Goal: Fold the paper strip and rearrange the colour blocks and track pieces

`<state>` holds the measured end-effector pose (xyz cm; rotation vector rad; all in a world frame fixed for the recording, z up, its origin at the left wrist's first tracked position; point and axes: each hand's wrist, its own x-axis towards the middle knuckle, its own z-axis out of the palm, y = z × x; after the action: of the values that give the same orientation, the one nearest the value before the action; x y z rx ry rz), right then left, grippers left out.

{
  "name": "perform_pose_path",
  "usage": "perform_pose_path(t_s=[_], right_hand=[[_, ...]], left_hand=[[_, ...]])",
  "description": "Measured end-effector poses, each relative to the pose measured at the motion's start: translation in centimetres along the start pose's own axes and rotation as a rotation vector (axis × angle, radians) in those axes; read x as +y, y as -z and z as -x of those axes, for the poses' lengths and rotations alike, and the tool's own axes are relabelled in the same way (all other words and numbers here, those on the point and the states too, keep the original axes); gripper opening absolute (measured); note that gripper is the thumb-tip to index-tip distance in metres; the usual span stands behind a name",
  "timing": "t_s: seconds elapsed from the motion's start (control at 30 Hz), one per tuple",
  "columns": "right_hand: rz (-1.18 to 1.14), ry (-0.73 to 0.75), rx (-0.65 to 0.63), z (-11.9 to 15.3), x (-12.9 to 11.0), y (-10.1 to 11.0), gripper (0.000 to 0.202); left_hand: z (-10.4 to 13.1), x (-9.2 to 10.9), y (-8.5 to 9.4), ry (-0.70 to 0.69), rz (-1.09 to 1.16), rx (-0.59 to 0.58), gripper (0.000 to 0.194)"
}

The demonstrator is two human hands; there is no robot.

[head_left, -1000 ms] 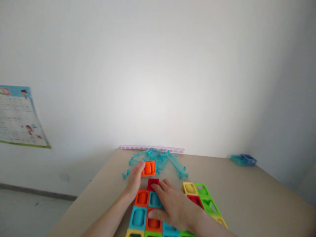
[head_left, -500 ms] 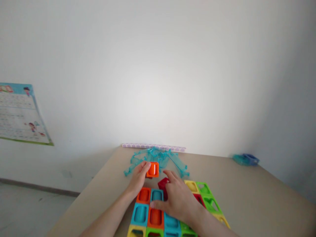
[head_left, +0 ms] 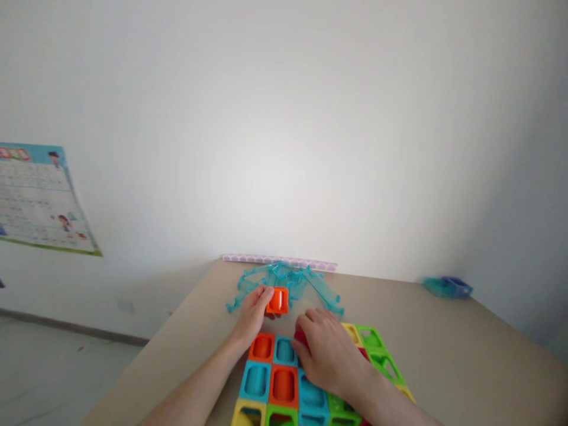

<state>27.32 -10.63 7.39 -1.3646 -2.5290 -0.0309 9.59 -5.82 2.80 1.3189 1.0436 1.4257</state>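
Beige table [head_left: 444, 343], block grid [head_left: 284, 386] at six o'clock looks part-built: left hand [head_left: 252, 313] pinches orange block [head_left: 278, 300] clear of its eleven o'clock corner, right hand [head_left: 328, 349] is closed round mostly hidden red block [head_left: 300, 337] at its twelve o'clock edge, neither apparently seated yet.

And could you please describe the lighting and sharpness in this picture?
In the head view, the wall is brightest near its middle and dimmer rightward; head view, a pale glint on the orange block in the left hand; head view, print on the poster too soft to read.
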Motion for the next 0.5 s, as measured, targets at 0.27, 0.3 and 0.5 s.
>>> perform_pose_path(t_s=[0.27, 0.3, 0.5], right_hand=[[-0.095, 0.01, -0.229, -0.2, 2.4, 0.8, 0.026], [-0.082, 0.009, -0.224, -0.3, 2.4, 0.9, 0.024], [-0.121, 0.092, -0.28, 0.0, 2.7, 1.2, 0.078]], left_hand=[[-0.1, 0.1, -0.1, 0.021, 0.027, -0.001, 0.037], [0.0, 0.1, -0.1, 0.019, 0.023, 0.003, 0.037], [-0.1, -0.2, 0.0, 0.001, -0.013, 0.02, 0.038]])
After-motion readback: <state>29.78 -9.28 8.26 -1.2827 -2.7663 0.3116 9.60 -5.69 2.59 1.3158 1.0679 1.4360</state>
